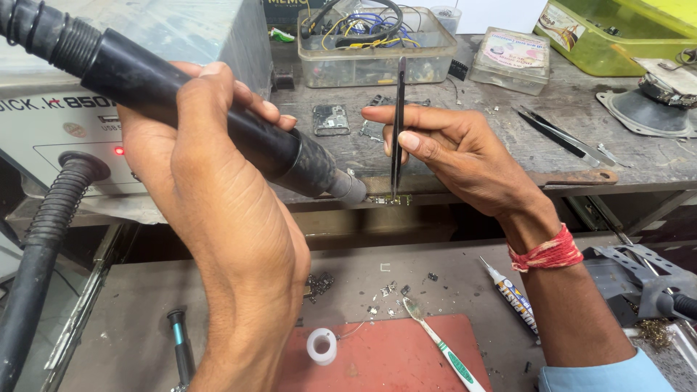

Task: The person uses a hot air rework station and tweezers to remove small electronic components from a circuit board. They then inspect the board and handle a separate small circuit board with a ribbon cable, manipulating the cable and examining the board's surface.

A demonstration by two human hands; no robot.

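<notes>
Hands at bench edge, both engaged. Left hand (218, 189) wrapped tight round black hot-air handpiece (210, 116), fingers closed over the barrel, nozzle (353, 190) angled down and right. Right hand (450, 149) pinching black tweezers (398, 123) between thumb and forefinger, held near upright, tips down on small circuit board (388, 199). Board sitting at front lip of upper wooden shelf (508, 152), nozzle just beside it, tweezer tips touching or nearly so; exact contact too small to tell.

Nearby: rework station (65, 123) at left with red lamp lit, clear box of wires (377, 43) behind, second tweezers (563, 138) lying on shelf, toothbrush (443, 345) and solder roll (321, 345) on red mat (392, 359) below.

Risks, as judged: board unclamped at the very edge, so a push from the tweezers or air blast likely to tip it off onto lower shelf. Nozzle close to right fingertips; a small drift could burn skin. Heat lingering in one spot could lift pads or scorch neighbouring parts. Loose debris below could swallow any dropped component.
</notes>
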